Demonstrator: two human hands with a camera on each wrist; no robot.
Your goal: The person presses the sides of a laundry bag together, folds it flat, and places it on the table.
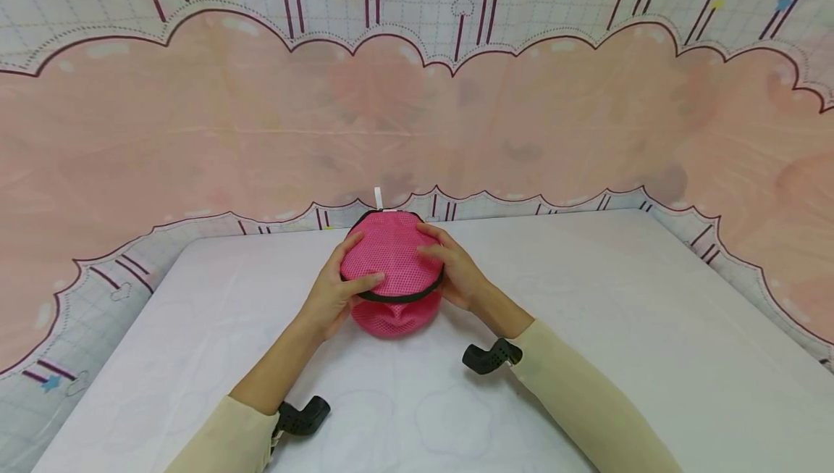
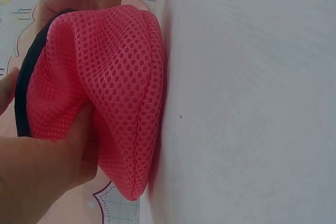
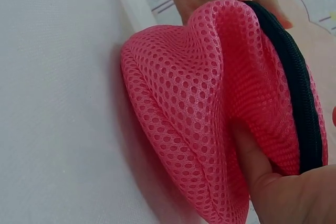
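A pink mesh bag (image 1: 391, 252) with a black zipper (image 3: 294, 77) round its upper rim stands on the white table near its far side. My left hand (image 1: 332, 288) grips the bag from the left, thumb across the top panel. On the right side my right hand (image 1: 459, 270) holds it too, with fingers spread over the top. Both wrist views show fingers pressing into the soft side wall, which folds inward. The bag's bottom edge touches the table in the left wrist view. A small white tag (image 1: 378, 198) sticks up behind the bag. What is inside the bag is hidden.
The white table (image 1: 619, 299) spreads out on both sides of the bag. Behind it hangs a pink and white printed cloth (image 1: 417, 125). A black wrist-worn device (image 1: 302, 416) sits by the left sleeve and another black device (image 1: 491, 356) by the right sleeve.
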